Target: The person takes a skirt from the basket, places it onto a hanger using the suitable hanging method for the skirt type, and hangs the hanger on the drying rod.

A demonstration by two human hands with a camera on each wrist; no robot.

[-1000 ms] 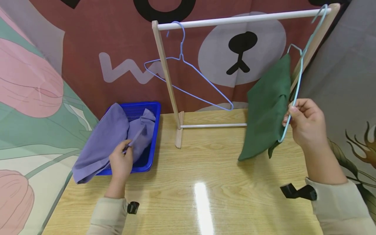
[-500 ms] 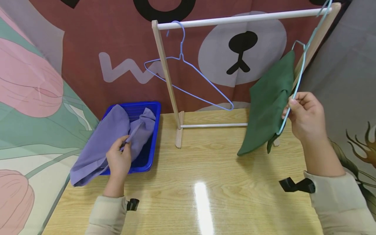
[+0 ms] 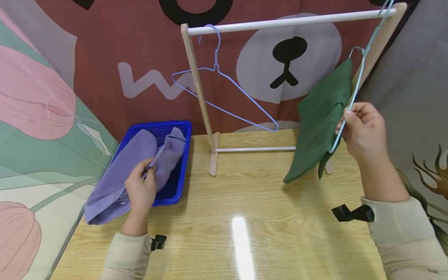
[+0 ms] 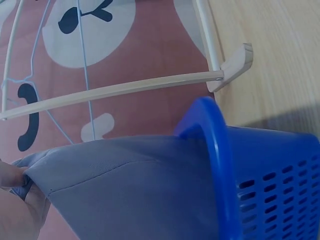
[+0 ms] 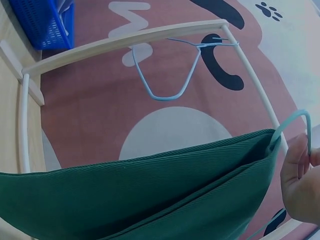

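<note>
My left hand [image 3: 140, 192] pinches an edge of a purple cloth [image 3: 120, 175] that lies partly in a blue plastic basket [image 3: 184, 163] and hangs over its left side. The left wrist view shows the pinched cloth [image 4: 135, 185] drawn taut from the basket. On the right, my right hand [image 3: 367, 130] pinches a light teal hanger [image 3: 358, 79] by its side. A folded green cloth [image 3: 320, 124] hangs from this hanger, its layers visible in the right wrist view. The teal hanger's hook overlaps the right end of the rack's white rail [image 3: 290, 24].
A blue wire hanger [image 3: 248, 97] with no cloth on it hangs near the left end of the rail. The rack has wooden posts [image 3: 197, 85] and a low white crossbar [image 3: 255, 149]. It stands on a wood-grain table [image 3: 217, 217], before a printed backdrop.
My right hand has moved up and slightly back with the teal hanger and green cloth, bringing the hook to the rail. My left hand has shifted slightly left, tugging the purple cloth.
</note>
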